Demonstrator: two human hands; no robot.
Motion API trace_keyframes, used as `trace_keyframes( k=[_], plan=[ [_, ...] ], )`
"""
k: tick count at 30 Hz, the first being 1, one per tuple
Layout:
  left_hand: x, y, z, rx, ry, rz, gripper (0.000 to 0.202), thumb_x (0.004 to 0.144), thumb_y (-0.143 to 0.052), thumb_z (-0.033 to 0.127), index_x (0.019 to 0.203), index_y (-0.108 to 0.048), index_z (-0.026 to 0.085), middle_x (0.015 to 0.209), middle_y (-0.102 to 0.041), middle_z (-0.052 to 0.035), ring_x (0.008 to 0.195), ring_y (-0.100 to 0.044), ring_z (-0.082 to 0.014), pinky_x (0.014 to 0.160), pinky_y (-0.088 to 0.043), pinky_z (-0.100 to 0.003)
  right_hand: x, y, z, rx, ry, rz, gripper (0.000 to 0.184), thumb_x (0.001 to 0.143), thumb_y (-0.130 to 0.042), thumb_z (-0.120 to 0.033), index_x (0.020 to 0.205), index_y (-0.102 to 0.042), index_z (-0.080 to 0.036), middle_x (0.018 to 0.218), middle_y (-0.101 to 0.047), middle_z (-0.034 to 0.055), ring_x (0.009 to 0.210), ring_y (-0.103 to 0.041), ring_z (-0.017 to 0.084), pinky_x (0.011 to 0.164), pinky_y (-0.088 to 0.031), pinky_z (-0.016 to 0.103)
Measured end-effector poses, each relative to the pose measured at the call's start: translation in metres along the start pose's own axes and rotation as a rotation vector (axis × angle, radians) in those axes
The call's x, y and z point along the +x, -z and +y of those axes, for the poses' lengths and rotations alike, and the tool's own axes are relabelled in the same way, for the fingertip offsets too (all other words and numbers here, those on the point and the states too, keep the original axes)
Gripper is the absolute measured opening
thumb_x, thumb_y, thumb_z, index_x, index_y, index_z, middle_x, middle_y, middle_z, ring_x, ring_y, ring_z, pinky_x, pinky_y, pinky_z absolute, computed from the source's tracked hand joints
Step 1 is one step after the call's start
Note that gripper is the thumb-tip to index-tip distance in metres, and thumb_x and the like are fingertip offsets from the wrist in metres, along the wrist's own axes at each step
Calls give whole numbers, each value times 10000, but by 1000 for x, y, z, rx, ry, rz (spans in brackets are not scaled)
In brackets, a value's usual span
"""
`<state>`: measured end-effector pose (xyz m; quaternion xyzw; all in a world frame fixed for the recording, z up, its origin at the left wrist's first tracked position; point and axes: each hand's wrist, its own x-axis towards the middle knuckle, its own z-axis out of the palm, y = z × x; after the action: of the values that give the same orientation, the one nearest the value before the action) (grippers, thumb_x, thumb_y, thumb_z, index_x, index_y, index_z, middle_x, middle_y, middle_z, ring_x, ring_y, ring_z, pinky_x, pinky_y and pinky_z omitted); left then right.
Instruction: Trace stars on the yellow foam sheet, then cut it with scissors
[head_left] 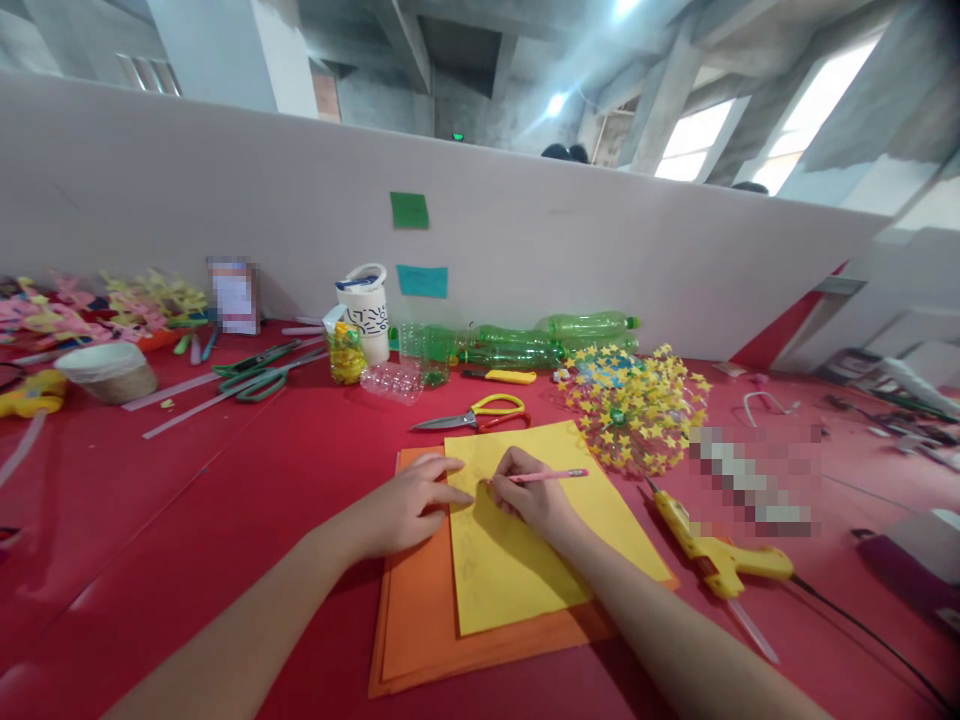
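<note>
A yellow paper sheet (pixel 525 560) lies on top of an orange sheet (pixel 420 620) on the red table (pixel 187 520). My right hand (pixel 529 492) is closed round a pink pencil (pixel 547 476), its tip pressed to the yellow sheet near the upper left part. My left hand (pixel 409 505) rests flat on the sheets' left edge, fingers stretched out and pointing at the pencil tip, holding the paper down.
Yellow-handled scissors (pixel 480 412) lie just behind the sheets. A yellow glue gun (pixel 712 548) with a cable lies to the right. A ball of yellow stars (pixel 634 405), green plastic bottles (pixel 555 340), a white mug (pixel 365 310), green scissors (pixel 259 375) and a basket (pixel 109 370) stand farther back.
</note>
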<state>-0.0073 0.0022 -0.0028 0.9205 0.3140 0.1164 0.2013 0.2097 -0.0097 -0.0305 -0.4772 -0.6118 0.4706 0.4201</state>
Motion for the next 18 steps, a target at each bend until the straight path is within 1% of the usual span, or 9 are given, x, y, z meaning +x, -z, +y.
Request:
trace_keyframes(
  k=[8,14,18],
  plan=[
    [-1,0,0,4,4,4,474,752,-455,52,1133,-589,301,1351,-365,-27,1219,-337,-242,994,-295,-373,1,1,-3,-78,21,15,90,706,-507,-178,650,-438,-189,482,-481,-56,416,-408,79,401,-277,179],
    [-1,-2,-1,6,-6,10,490,750,-459,45,1140,-580,316,1355,-356,-14,1221,-328,-246,996,-291,-381,1,3,-2,-183,64,44,125,677,-517,-161,608,-415,-183,479,-410,-67,439,-341,68,414,-225,182],
    [0,-2,-2,4,-6,12,497,742,-462,40,1138,-582,314,1352,-361,-18,1218,-335,-247,995,-293,-378,1,4,-3,-207,68,30,120,658,-504,-140,605,-405,-180,482,-379,-69,447,-320,68,419,-206,183]
  ],
)
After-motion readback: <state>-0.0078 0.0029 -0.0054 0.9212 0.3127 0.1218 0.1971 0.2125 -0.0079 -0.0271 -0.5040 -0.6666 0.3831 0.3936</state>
